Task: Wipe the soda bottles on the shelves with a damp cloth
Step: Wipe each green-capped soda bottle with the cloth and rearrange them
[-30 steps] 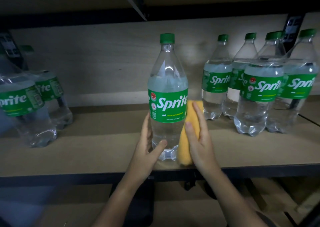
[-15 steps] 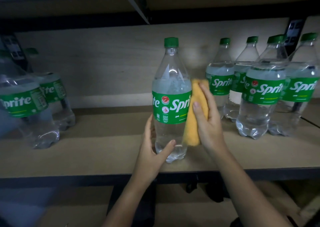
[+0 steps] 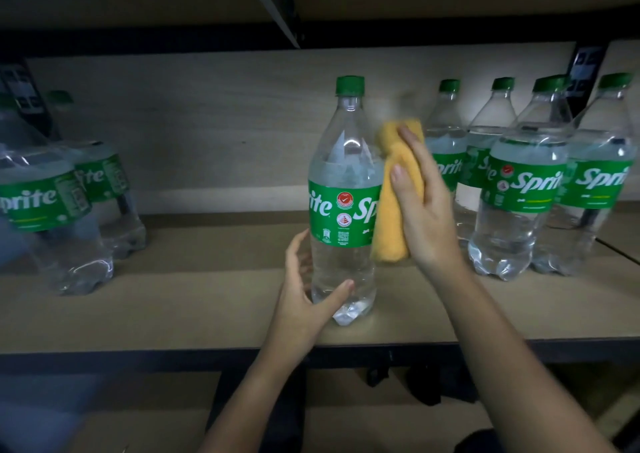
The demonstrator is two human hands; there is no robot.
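A tall clear plastic soda bottle with a green cap and a green Sprite label (image 3: 343, 196) stands upright near the front edge of a light brown wooden shelf (image 3: 194, 300). The person's left hand (image 3: 304, 300) is low on the bottle. Its thumb lies across the front near the bottom and its fingers curl round the left side, so it holds the bottle in a loose grip. The right hand (image 3: 420, 207) is higher up, on the right side of the bottle. Its fingers are mostly straight and lie flat over a folded yellow-orange cloth (image 3: 393, 203), pressing it against the bottle. The cloth touches the bottle from the clear part above the label down to just below the label. To the right stands a group of four more clear Sprite bottles with green caps (image 3: 519, 189), close together and upright, just behind the right hand. To the left, well apart from the middle bottle, are two more Sprite bottles (image 3: 48, 207); they look blurry and lean in the wide picture. Behind all the bottles is a pale wooden back wall (image 3: 214, 123). A dark metal rail (image 3: 138, 359) runs along the front of the shelf. Above, there is another shelf (image 3: 138, 6) in shadow.
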